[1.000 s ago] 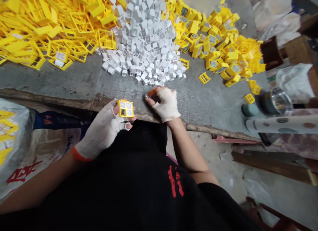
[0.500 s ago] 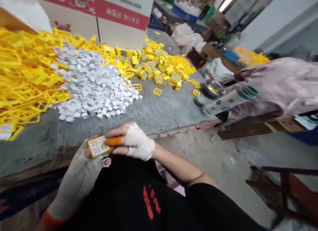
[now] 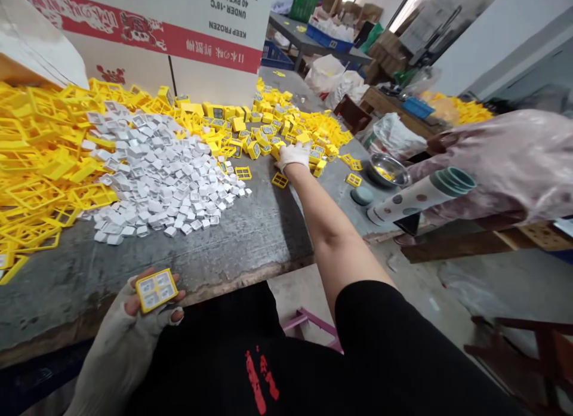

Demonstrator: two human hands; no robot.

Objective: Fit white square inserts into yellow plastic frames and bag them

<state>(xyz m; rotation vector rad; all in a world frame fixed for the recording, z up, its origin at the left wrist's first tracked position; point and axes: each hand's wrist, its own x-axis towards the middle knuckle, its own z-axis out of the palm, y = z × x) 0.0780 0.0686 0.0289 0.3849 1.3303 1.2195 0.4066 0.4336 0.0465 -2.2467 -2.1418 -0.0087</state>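
Observation:
My left hand [image 3: 143,320], in a white fingerless glove, is closed round the edges of a yellow plastic frame [image 3: 156,289] with white inserts in its square openings. It holds the frame face up over the table's front edge. My right hand [image 3: 294,155], gloved the same way, is stretched out over the far pile of yellow blocks [image 3: 268,129]. Its fingers are among the blocks, their tips partly hidden, so I cannot tell whether they grip one. A loose yellow frame [image 3: 280,179] lies just in front of that hand.
White plastic pieces [image 3: 156,171] are heaped mid-table, beside a big heap of yellow frames [image 3: 31,165] at left. A printed carton [image 3: 215,52] stands behind. At right are a steel bowl [image 3: 388,170], a patterned tumbler [image 3: 416,195] and a person in a pale pink garment [image 3: 505,159].
My right hand has left the frame in my left hand, where it held an orange item, and reached forward to the yellow blocks. My left hand keeps the frame, now lower and further left.

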